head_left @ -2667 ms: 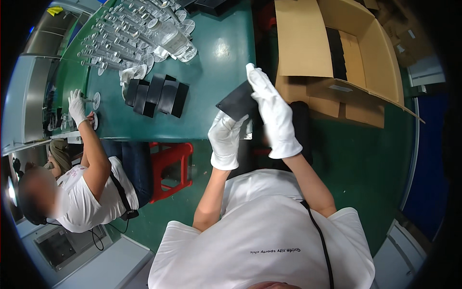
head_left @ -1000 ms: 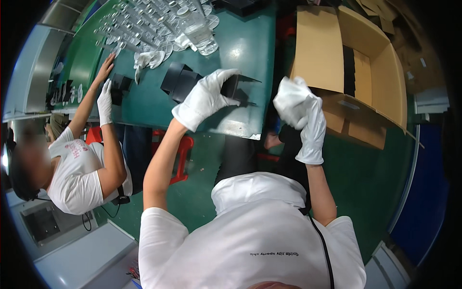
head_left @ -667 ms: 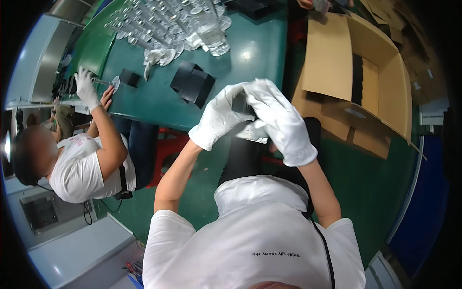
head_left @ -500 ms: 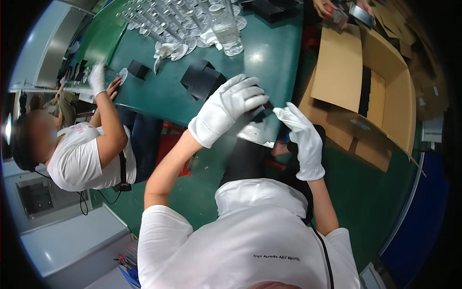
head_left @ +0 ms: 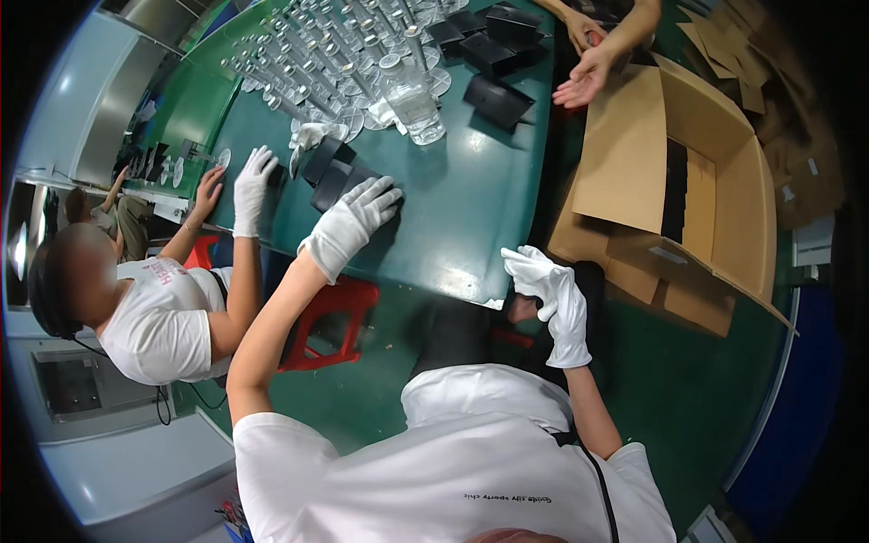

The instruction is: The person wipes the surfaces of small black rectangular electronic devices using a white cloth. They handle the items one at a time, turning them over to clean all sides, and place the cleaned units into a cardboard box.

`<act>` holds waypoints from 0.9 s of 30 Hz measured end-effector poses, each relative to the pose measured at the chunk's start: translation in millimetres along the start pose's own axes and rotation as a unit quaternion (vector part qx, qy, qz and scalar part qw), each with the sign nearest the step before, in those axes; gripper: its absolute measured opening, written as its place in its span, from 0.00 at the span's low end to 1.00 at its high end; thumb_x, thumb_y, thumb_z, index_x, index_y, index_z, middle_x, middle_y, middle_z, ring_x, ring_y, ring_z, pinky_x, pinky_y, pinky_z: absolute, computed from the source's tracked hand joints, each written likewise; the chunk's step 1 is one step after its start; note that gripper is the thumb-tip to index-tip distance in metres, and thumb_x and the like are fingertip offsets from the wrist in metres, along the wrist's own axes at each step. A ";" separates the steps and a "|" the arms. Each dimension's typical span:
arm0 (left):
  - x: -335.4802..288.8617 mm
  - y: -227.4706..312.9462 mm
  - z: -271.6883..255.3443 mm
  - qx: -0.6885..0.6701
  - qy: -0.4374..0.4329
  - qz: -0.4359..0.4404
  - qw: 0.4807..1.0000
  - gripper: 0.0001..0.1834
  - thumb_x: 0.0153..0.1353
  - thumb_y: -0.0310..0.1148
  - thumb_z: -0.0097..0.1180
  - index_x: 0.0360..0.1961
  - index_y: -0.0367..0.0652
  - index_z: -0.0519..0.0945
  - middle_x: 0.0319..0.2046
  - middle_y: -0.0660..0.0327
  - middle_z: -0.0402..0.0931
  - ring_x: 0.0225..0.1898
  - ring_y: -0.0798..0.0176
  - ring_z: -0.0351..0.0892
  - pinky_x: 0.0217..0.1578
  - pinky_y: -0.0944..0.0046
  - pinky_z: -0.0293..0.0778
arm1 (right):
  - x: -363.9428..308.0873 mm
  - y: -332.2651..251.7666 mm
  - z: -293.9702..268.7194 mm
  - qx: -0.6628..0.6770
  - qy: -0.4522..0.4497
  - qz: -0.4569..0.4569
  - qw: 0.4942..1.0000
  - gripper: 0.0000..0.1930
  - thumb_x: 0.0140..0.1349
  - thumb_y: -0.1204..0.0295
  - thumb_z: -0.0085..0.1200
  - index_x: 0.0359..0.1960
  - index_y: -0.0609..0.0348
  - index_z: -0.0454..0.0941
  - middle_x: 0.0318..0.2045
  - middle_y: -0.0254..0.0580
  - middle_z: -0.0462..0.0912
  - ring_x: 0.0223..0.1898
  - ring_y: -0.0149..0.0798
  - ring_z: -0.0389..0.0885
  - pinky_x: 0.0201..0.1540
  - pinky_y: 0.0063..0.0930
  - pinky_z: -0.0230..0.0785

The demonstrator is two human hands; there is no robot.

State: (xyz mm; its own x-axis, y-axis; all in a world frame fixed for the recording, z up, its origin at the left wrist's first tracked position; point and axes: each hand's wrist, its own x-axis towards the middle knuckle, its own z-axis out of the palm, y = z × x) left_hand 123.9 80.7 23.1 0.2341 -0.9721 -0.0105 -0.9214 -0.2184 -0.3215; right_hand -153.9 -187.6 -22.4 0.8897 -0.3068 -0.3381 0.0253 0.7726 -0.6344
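My left hand point(head_left: 351, 224), in a white glove, rests over a black box point(head_left: 360, 178) on the green table, its fingers drawn together around the box's near side. The fingers partly hide that box. It stands against another black box point(head_left: 328, 161) just beyond. My right hand point(head_left: 548, 288), also gloved in white, hovers off the table's near right corner. Its fingers are partly bent and apart, with nothing seen in them.
Clear stems on round bases point(head_left: 335, 68) crowd the far table point(head_left: 471, 208), near a clear bottle point(head_left: 412, 104). Several black boxes point(head_left: 498, 45) lie far right; another box point(head_left: 498, 101) lies closer. An open carton point(head_left: 625, 163) stands right. Co-workers' hands show left and top right.
My left hand has moved left with a black piece to the boxes. My right hand has let go and dropped slightly nearer. Another black box now lies at the table's right side.
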 end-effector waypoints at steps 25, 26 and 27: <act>140.7 80.9 -5.5 -0.773 0.191 -0.354 0.491 0.18 0.71 0.42 0.56 0.52 0.39 0.78 0.41 0.65 0.81 0.39 0.69 0.77 0.41 0.65 0.73 | 18.0 1.5 -50.4 -0.061 0.118 -0.099 0.986 0.27 0.74 0.54 0.47 0.65 0.62 0.69 0.57 0.46 0.78 0.55 0.39 0.78 0.55 0.30 0.72; 127.5 96.5 7.2 -0.829 0.190 -0.334 0.406 0.19 0.71 0.43 0.55 0.54 0.39 0.76 0.44 0.64 0.80 0.42 0.68 0.78 0.43 0.65 0.74 | 18.1 -9.1 -36.7 -0.181 0.137 -0.134 0.965 0.27 0.76 0.54 0.44 0.64 0.63 0.69 0.56 0.45 0.79 0.53 0.35 0.78 0.52 0.25 0.72; 118.8 113.7 11.6 -0.878 0.187 -0.307 0.315 0.21 0.72 0.44 0.54 0.56 0.39 0.75 0.47 0.64 0.80 0.44 0.67 0.78 0.45 0.64 0.75 | 18.4 -23.2 -9.3 -0.246 0.129 -0.152 0.949 0.26 0.77 0.55 0.39 0.63 0.65 0.71 0.56 0.43 0.80 0.50 0.33 0.78 0.48 0.23 0.71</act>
State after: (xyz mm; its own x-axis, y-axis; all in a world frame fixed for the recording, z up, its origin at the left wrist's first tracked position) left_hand 50.6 -58.6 -25.7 0.7861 -0.5700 -0.2391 0.4345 0.2345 0.8696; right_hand -142.4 -216.3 -20.4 0.7322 -0.6491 -0.2063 -0.0093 0.2932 -0.9560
